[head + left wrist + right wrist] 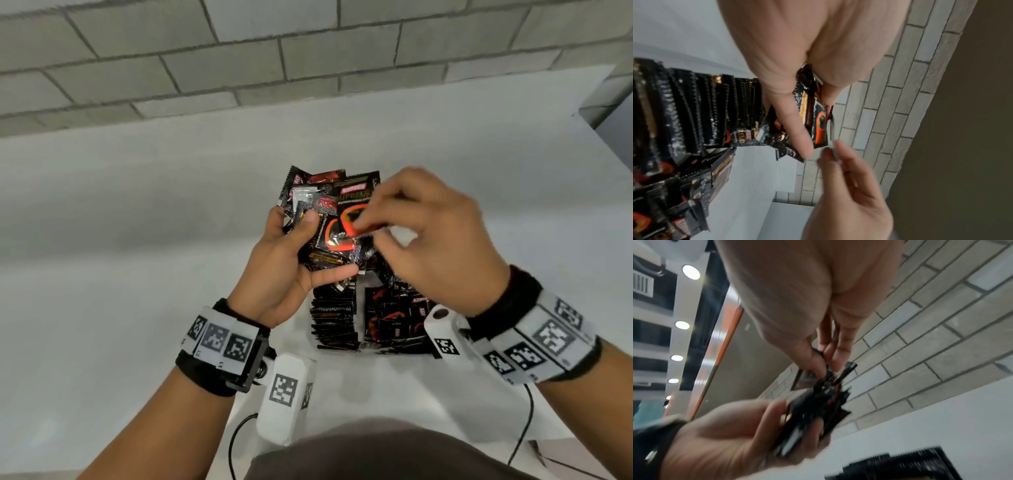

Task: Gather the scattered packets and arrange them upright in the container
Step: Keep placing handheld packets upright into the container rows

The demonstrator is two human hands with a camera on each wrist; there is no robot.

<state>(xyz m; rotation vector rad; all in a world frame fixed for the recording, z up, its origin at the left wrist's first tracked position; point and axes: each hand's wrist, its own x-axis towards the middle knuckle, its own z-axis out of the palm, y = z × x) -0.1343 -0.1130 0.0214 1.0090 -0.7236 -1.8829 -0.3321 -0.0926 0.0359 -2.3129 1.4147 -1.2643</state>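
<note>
Packets fill most of what shows: 2 rows of black sachets (373, 322) stand on edge close in front of the person on the white table (137, 212), 1 row tight w/ serrated tops up, the other looser and leaning. They're prob. in the container, but its walls can't be made out, so can't tell for sure. Judging by that, the bulk of the job looks done. Next in size, a fanned bunch of packets (329, 219) is held above the rows in the left hand (287, 270), thumb curled over the front, fingers behind; these aren't filed yet. Smallest: the right hand (431, 236) pinches at 1 packet on the bunch's near side, blurred, so the exact grip is unclear. No loose packets visible elsewhere on the table, so approx. only this handful seems left.
</note>
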